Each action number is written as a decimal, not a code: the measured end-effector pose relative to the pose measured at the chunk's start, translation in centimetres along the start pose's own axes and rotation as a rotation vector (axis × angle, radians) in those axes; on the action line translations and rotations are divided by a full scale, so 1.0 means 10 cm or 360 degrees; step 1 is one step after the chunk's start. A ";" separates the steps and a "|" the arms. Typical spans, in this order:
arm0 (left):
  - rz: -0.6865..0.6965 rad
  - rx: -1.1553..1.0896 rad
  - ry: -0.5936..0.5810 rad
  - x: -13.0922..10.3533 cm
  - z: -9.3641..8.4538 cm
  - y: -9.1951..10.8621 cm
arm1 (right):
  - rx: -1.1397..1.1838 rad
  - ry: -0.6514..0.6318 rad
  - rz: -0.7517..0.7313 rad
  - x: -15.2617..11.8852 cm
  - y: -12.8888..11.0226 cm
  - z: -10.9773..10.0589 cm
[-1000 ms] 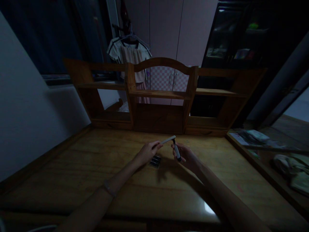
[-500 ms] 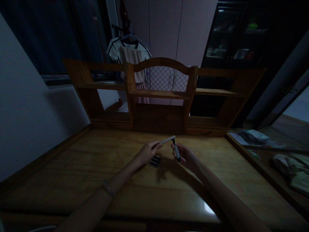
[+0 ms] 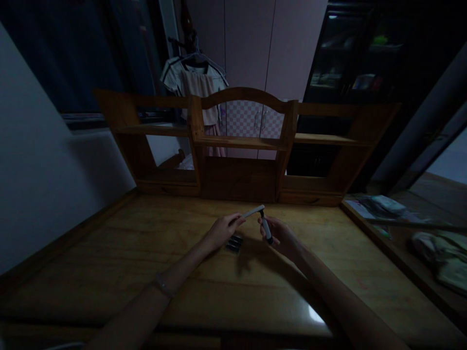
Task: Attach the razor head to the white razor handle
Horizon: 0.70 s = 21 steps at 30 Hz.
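My left hand (image 3: 221,231) pinches a slim white bar (image 3: 252,212), my right hand (image 3: 284,233) a black-ended grey cylinder (image 3: 267,230) meeting its tip, probably to steady both above the wooden tabletop (image 3: 160,228); a flat dark ridged case (image 3: 234,244) lies below.

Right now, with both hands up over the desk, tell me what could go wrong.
The pale strip in the left hand seems to meet the top of the grey-and-black stick in the right hand; a slip might drop either.

The dark slotted piece lies on the desk close by the left hand, so lowering that hand could knock it.

It is dim, so small details could be missed.
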<state>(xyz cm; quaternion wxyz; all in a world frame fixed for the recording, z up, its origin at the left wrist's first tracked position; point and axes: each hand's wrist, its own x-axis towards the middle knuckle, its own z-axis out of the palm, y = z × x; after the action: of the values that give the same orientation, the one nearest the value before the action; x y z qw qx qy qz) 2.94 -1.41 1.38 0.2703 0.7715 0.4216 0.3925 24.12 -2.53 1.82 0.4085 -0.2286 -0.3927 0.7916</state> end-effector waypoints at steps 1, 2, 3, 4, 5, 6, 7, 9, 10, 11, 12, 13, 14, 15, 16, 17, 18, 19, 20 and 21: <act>-0.0002 0.0004 -0.0001 0.00 0.00 0.00 | 0.0002 -0.0027 -0.0003 0.00 0.00 0.00; -0.0003 0.0004 -0.0004 0.00 0.00 0.00 | 0.0005 -0.0045 -0.0005 0.00 0.00 -0.01; -0.0002 0.0001 -0.0009 0.01 0.00 -0.01 | 0.0007 -0.0053 -0.0004 0.00 0.00 -0.01; 0.0002 -0.0002 -0.0011 0.01 0.00 -0.01 | 0.0007 -0.0051 -0.0004 0.00 0.00 -0.01; 0.0007 -0.0005 -0.0014 0.01 0.00 -0.02 | 0.0006 -0.0041 -0.0002 0.00 0.00 -0.01; 0.0013 -0.0006 -0.0014 0.01 0.00 -0.02 | 0.0007 -0.0029 -0.0002 0.00 0.00 -0.01; 0.0018 -0.0005 -0.0012 0.01 0.00 -0.03 | 0.0008 -0.0023 -0.0001 0.00 0.00 -0.01; 0.0022 0.0001 -0.0001 0.00 0.00 -0.03 | 0.0008 -0.0032 -0.0003 0.01 0.01 -0.01; 0.0022 0.0005 0.0003 0.00 0.00 -0.02 | 0.0009 -0.0041 -0.0004 0.01 0.01 -0.02; 0.0021 0.0008 0.0005 0.00 0.00 -0.02 | 0.0010 -0.0050 -0.0007 0.01 0.02 -0.03; 0.0019 0.0012 0.0005 0.00 0.00 -0.02 | 0.0010 -0.0056 -0.0008 0.01 0.02 -0.03; 0.0017 0.0015 0.0003 0.00 0.00 -0.02 | 0.0010 -0.0058 -0.0005 0.02 0.02 -0.03; 0.0013 0.0017 0.0000 0.00 0.00 -0.02 | 0.0013 -0.0058 -0.0003 0.02 0.02 -0.03; 0.0008 0.0017 -0.0006 0.00 0.00 -0.01 | 0.0017 -0.0059 0.0001 0.01 0.01 -0.03; 0.0003 0.0016 -0.0011 0.00 0.00 -0.02 | 0.0021 -0.0060 0.0004 0.01 0.01 -0.02; -0.0002 0.0014 -0.0013 0.00 0.00 -0.02 | 0.0023 -0.0064 0.0006 0.01 0.01 -0.02; -0.0004 0.0011 -0.0014 0.01 0.00 -0.02 | 0.0025 -0.0068 0.0003 0.01 0.01 -0.01; -0.0006 0.0007 -0.0012 0.01 0.00 -0.02 | 0.0024 -0.0072 -0.0004 0.01 0.01 -0.01; -0.0005 0.0004 -0.0013 0.01 0.00 -0.02 | 0.0020 -0.0075 -0.0011 0.00 0.01 0.00; -0.0003 0.0001 -0.0016 0.01 0.01 -0.03 | 0.0015 -0.0077 -0.0019 0.00 0.01 0.00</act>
<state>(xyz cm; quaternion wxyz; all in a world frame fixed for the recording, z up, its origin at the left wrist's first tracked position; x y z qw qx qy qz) 2.88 -1.24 1.16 0.2726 0.7730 0.4211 0.3883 24.05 -2.53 1.75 0.4046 -0.2051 -0.4000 0.7964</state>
